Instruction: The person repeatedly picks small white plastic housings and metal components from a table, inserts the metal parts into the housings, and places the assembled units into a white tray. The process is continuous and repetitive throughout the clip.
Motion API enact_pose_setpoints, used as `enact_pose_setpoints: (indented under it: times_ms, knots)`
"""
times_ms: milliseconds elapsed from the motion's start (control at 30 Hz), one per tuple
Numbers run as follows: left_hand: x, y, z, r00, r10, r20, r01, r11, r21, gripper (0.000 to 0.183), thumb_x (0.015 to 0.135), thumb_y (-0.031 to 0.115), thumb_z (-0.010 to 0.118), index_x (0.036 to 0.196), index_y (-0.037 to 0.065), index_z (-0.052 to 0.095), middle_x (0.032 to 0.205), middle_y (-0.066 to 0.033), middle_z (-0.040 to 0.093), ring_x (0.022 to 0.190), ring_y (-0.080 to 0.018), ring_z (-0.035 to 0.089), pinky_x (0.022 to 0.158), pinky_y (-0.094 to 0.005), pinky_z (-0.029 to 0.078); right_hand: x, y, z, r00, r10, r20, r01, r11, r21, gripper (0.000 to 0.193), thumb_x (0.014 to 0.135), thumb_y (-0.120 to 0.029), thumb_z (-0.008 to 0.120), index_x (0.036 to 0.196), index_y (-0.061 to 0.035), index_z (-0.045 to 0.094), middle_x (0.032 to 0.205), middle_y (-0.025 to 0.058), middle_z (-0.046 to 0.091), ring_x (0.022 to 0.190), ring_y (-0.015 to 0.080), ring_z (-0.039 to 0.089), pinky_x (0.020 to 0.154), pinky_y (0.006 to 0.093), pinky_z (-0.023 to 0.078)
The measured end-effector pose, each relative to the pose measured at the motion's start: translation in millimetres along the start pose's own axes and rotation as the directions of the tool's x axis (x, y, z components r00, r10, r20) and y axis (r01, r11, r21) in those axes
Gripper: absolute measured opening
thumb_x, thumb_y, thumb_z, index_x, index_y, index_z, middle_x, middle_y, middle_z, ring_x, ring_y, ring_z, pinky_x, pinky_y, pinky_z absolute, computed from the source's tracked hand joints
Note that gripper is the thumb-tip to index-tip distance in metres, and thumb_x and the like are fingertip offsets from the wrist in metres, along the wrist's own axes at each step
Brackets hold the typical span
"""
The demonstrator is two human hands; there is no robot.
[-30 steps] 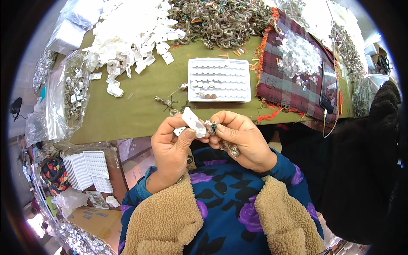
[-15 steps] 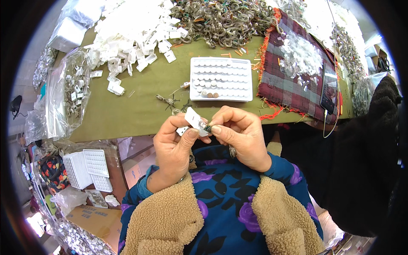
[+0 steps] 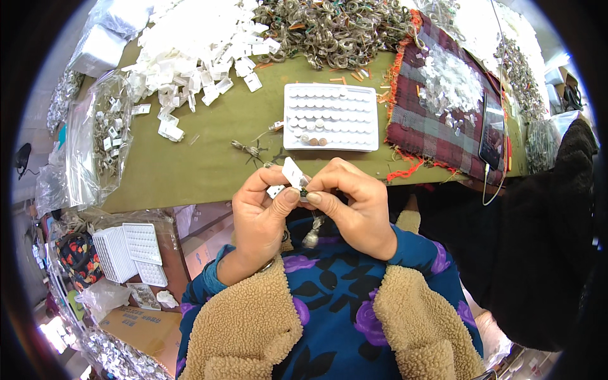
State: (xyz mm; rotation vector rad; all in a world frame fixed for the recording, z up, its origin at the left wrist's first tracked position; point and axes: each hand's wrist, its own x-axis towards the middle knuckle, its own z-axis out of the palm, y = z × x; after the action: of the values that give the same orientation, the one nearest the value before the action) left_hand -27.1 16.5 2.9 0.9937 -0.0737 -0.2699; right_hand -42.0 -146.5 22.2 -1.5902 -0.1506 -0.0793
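Observation:
My left hand (image 3: 261,215) pinches a white plastic casing (image 3: 292,171) between thumb and fingers, its flat end pointing up. Another small white piece (image 3: 275,190) shows among the same fingers. The closed fingertips of my right hand (image 3: 354,206) meet the casing's lower end, at a small dark green part (image 3: 304,192). The fingertips partly cover that part, so I cannot tell how far it sits inside the casing. Below the hands dangles a coiled bundle of clear wire (image 3: 311,234). Beyond them stands a white tray (image 3: 373,120) with rows of round white pieces and two brown ones.
White casings (image 3: 209,82) are heaped at the far left, beside a pile of coiled wires (image 3: 335,31). To the right, a plaid cloth (image 3: 408,126) bears small clear pieces and a phone (image 3: 491,136). An open plastic bag (image 3: 82,158) lies left; stacked trays (image 3: 117,253) stand lower.
The casing has tipped more upright, and my right hand has shifted slightly left, closer to my left hand. The wire bundle now hangs in plainer view between the hands.

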Motion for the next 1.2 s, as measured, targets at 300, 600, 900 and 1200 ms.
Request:
enact_pose_setpoints:
  times_ms: [300,600,900,1200]
  knots:
    - [1,3,7,0.994,-0.085,-0.067,0.078,0.992,-0.097,0.020,0.088,-0.001,0.070,0.105,-0.002,0.061,0.106,-0.0116,0.067,0.095,-0.0157,0.065,0.087,-0.0283,0.053,13,8,-1,0.775,-0.629,0.057,0.506,0.564,-0.652,0.034,0.059,-0.008,0.080,0.091,-0.0030,0.068,0.080,0.0033,0.056,0.073,0.0211,0.055,0.071,0.0350,0.040]
    - [-5,9,10,0.989,0.149,-0.019,-0.142,0.966,0.217,0.023,0.085,-0.002,0.073,0.105,-0.002,0.062,0.104,-0.0089,0.063,0.090,-0.0124,0.062,0.079,-0.0234,0.052,0,-11,-11,0.911,-0.398,0.106,0.380,0.710,-0.593,0.063,0.069,-0.014,0.080,0.128,-0.0070,0.059,0.110,0.0074,0.058,0.102,0.0254,0.058,0.105,0.0495,0.027]
    - [-7,10,12,0.979,0.198,0.040,-0.201,0.972,0.121,0.021,0.088,-0.001,0.069,0.104,-0.003,0.055,0.105,-0.0145,0.060,0.075,-0.0145,0.064,0.063,-0.0243,0.055,-15,-17,-7,0.990,0.141,0.013,-0.137,0.980,-0.144,0.029,0.082,0.000,0.067,0.110,-0.0031,0.059,0.079,0.0099,0.059,0.073,0.0246,0.055,0.070,0.0329,0.045]
    - [-10,12,10,0.954,0.253,0.161,-0.292,0.906,0.307,0.019,0.089,-0.001,0.068,0.104,-0.004,0.055,0.107,-0.0155,0.058,0.082,-0.0163,0.065,0.072,-0.0272,0.058,-3,-7,-7,0.924,-0.382,0.002,0.345,0.832,-0.435,0.016,0.068,0.003,0.072,0.078,-0.0055,0.063,0.064,0.0028,0.053,0.056,0.0210,0.048,0.066,0.0326,0.039]
